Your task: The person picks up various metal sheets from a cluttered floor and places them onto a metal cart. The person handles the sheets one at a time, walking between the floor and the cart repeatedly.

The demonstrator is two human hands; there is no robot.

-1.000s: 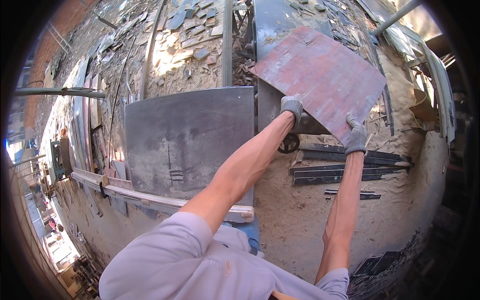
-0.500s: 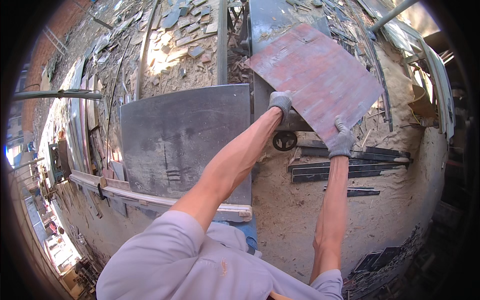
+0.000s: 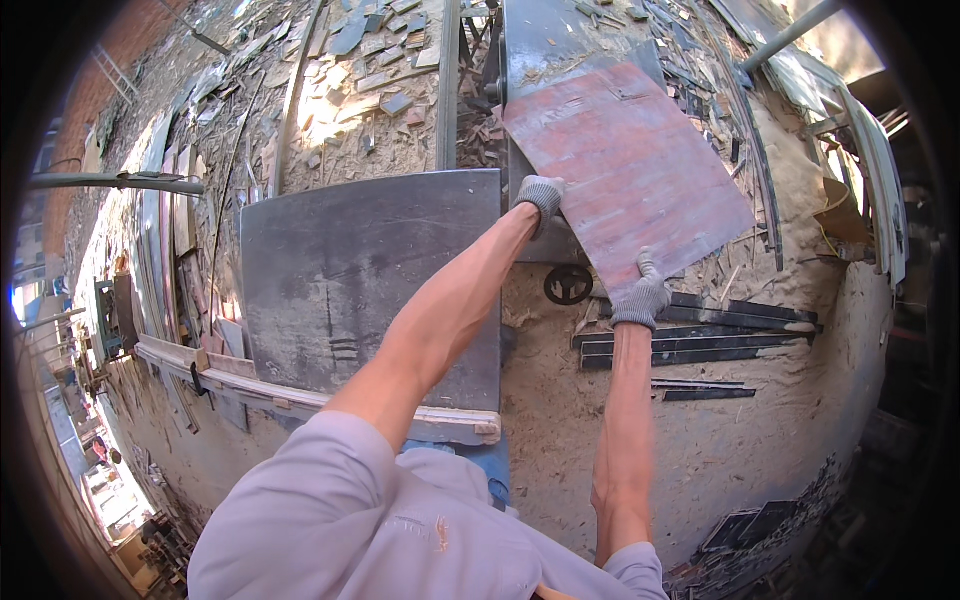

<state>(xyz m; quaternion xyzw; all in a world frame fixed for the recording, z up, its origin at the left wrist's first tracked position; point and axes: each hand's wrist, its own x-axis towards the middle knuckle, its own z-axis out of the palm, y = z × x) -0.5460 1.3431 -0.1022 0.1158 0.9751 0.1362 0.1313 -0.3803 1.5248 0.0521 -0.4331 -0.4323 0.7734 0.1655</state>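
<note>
Reddish board (image 3: 640,160) turned clockwise, gloved hands (image 3: 643,292) gripping it, dark tabletop (image 3: 340,270) alongside

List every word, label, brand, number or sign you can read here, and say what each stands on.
None can be read.
Shirt: a small orange mark with faint traces beside it, too small and blurred to read.
Table: dark streaks, not readable as text.
Board: no writing visible on its reddish upper face.

gloves (image 3: 541,193) (image 3: 642,301): 2 (a pair) | reddish board (image 3: 630,165): 1 | handwheel (image 3: 568,286): 1
</note>
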